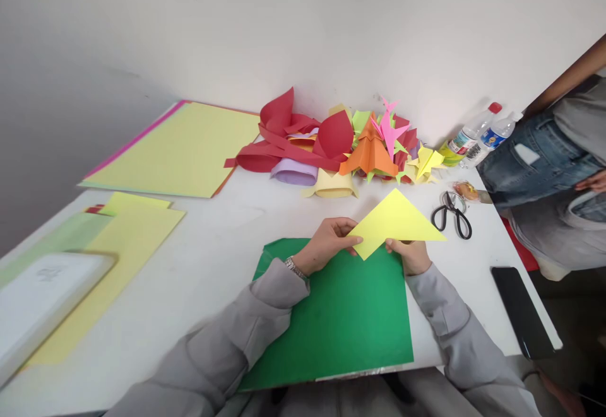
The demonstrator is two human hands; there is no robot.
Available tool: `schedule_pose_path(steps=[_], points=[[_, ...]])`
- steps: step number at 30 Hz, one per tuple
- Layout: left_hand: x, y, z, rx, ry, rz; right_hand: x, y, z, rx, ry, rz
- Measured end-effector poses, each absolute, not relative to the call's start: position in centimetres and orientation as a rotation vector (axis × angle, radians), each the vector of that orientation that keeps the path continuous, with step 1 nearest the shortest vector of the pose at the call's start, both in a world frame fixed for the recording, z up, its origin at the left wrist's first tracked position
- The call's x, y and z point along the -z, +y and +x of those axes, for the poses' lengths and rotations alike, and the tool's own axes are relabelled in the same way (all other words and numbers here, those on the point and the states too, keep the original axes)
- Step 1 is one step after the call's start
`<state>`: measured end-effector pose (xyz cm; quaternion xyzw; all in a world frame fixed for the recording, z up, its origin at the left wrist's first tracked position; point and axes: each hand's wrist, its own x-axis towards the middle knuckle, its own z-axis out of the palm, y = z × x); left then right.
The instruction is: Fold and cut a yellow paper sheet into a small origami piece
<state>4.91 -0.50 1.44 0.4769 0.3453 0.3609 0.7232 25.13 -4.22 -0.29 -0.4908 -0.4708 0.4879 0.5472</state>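
A yellow sheet of paper (391, 221), folded with a pointed top and a corner reaching out to the right, is held up above a green board (341, 316). My left hand (326, 245) pinches its left edge between thumb and fingers. Along the lower edge, my right hand (411, 254) grips it with the thumb in front; the other fingers are mostly hidden behind the paper. The green board lies on the white table (208, 278) beneath both hands.
Folded paper pieces, among them an orange one (372, 151) and red loops (284, 152), are heaped by the wall. Black scissors (452, 216), bottles (490, 139) and a phone (521, 311) are on the right. Yellow sheets (175, 146) and a white box (42, 297) lie left. A person stands right.
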Motion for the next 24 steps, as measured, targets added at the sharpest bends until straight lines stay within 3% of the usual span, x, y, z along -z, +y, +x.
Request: schedule_pose_path(steps=[24], points=[[-1.5, -0.1, 3.9, -0.582, 0.593, 0.897, -0.1, -3.0, 26.9, -1.289, -1.053, -1.032]])
